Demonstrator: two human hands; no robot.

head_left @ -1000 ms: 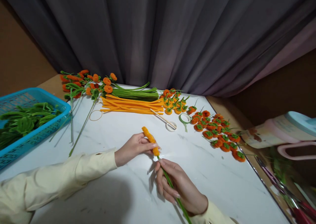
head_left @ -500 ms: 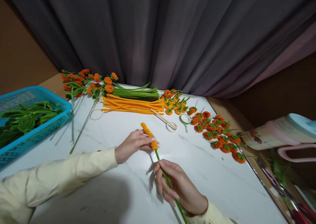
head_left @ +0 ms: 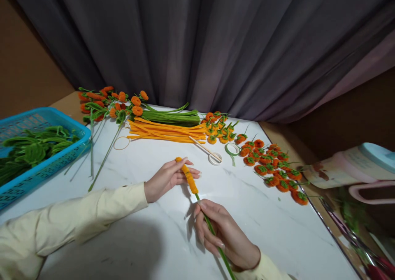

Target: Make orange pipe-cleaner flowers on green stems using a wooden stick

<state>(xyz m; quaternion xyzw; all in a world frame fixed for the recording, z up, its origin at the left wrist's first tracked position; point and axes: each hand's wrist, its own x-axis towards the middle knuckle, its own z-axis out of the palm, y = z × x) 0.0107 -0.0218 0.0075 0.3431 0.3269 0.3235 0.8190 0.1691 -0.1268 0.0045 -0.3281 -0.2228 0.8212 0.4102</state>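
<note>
My right hand (head_left: 224, 232) grips a green pipe cleaner stem (head_left: 212, 227) between thumb and fingers, and its lower end runs down past the palm. Around the stem's upper part sits a yellow-orange pipe cleaner coil (head_left: 193, 184), tilted up and to the left. My left hand (head_left: 169, 175) has its thumb on the top of this coil, with the other fingers stretched out behind it. A bundle of loose yellow-orange pipe cleaners (head_left: 166, 130) lies beyond the hands, in front of a green pipe cleaner bundle (head_left: 173, 117).
A blue basket (head_left: 66, 151) of green leaves stands left. Finished orange flowers (head_left: 135, 101) lie behind it. Green tape (head_left: 232, 149) and a white ring (head_left: 215, 158) with a stick across it lie mid-table. Orange flower heads (head_left: 267, 160) spread right, near a tumbler (head_left: 342, 165).
My left hand has slid up the coil to its top, and its fingers have straightened. My right hand stays in place on the stem.
</note>
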